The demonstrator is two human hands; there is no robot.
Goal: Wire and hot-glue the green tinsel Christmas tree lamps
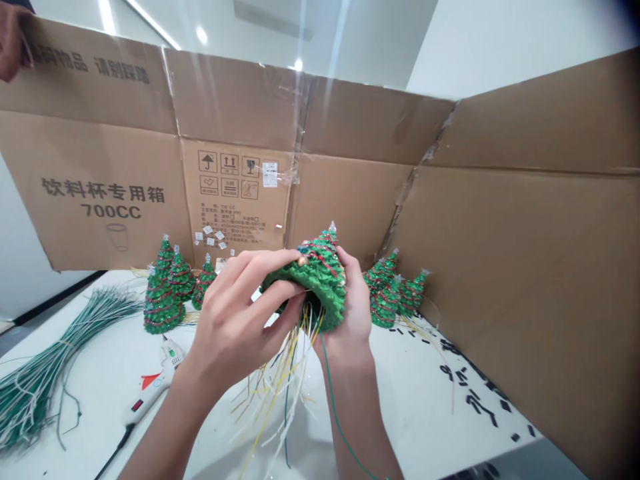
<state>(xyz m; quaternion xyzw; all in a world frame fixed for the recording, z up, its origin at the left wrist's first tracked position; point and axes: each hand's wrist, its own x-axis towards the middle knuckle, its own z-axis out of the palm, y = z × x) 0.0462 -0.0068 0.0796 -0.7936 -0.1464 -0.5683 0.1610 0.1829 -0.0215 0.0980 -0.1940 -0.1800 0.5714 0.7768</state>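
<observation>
Both my hands hold a green crocheted Christmas tree [323, 273] with red trim, tilted, above the white table [425, 400]. My left hand [235, 320] pinches the tree's lower rim with its fingers closed on it. My right hand [353, 307] wraps round the tree from behind. Thin yellow, white and green wires [285, 387] hang out of the tree's underside down to the table.
Finished small trees stand at the left [165, 293] and right [393, 290]. A white glue gun [155, 383] lies by my left forearm. A bundle of green wires [45, 373] lies far left. Cardboard walls [525, 267] enclose the back and right. Another person's hand [10, 40] grips the cardboard's top left.
</observation>
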